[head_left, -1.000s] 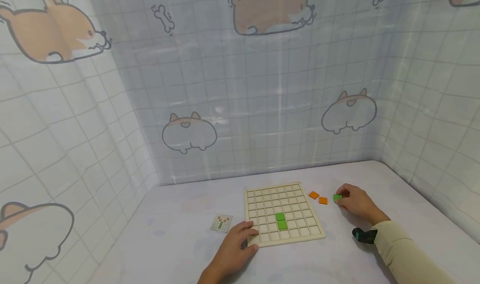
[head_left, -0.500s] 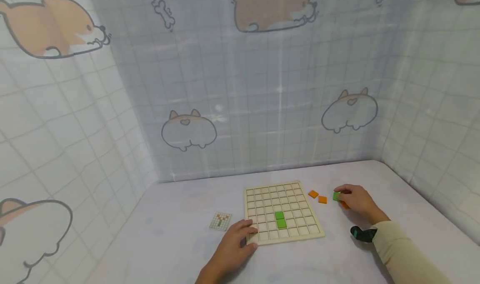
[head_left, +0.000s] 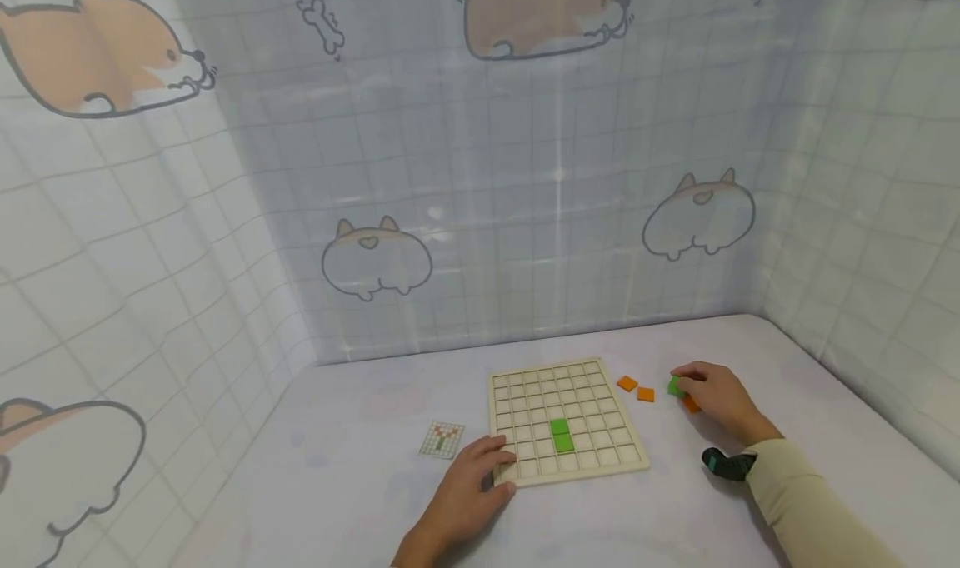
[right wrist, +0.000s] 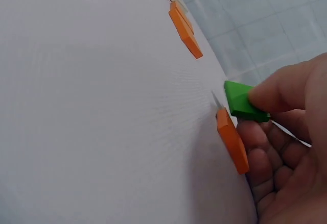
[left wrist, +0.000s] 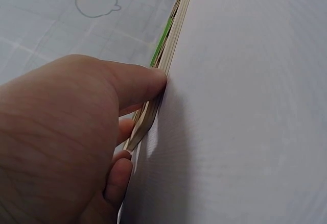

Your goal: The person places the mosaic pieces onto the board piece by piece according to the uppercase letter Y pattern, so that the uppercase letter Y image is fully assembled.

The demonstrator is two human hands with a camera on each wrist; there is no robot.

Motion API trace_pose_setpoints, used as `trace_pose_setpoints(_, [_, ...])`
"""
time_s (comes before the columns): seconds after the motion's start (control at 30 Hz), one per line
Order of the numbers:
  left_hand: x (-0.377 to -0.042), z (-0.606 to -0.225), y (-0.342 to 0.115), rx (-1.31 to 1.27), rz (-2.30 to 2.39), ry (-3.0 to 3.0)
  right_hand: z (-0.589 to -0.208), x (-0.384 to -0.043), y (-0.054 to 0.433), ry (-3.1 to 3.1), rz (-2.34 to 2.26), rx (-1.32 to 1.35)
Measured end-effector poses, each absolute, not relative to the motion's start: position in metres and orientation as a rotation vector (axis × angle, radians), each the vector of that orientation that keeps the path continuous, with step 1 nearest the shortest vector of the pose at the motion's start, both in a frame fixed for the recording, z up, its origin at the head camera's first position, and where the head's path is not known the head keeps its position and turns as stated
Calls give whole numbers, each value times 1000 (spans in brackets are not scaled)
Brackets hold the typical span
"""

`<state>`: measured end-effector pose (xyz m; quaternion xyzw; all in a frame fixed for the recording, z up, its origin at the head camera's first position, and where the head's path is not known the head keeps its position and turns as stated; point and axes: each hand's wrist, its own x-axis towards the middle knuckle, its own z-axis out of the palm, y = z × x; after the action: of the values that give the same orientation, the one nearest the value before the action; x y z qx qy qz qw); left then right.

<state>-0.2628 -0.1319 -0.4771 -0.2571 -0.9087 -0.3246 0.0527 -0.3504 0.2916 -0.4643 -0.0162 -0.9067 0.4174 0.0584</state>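
Observation:
My right hand (head_left: 716, 397) pinches a green square tile (right wrist: 244, 100) between thumb and fingers, tilted in the right wrist view. An orange tile (right wrist: 233, 141) lies just under these fingers, partly covered by the hand in the head view. A pale wooden grid board (head_left: 525, 401) lies flat, with two green tiles (head_left: 562, 436) side by side in its cells. My left hand (head_left: 467, 491) holds the board's near left corner. Its thumb (left wrist: 143, 81) presses the near edge while the other fingers curl round the left side.
Two more orange tiles (head_left: 646, 394) lie to the right of the board. A small pattern card (head_left: 442, 440) with a coloured grid lies to its left. Walls hung with printed cloth (head_left: 525, 218) close off the table at the back and both sides.
Under my right hand, more of the orange tile shows than one second ago, and the green tile is tilted in the fingers. My left hand keeps its place on the board.

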Motion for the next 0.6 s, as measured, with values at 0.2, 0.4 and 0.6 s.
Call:
trace_pose_setpoints(0.2, [-265,-476,-132,-773,-964,-2768,-468,-352,291,-2680,1319,-120])
trace_pose_setpoints(0.4, [-265,-478,-131,-778,-961,-2771,-471,-354,293,-2654,1332,-151])
trace_pose_setpoints(0.6, [-264,-476,-130,-773,-956,-2773,-463,-352,289,-2649,1320,-100])
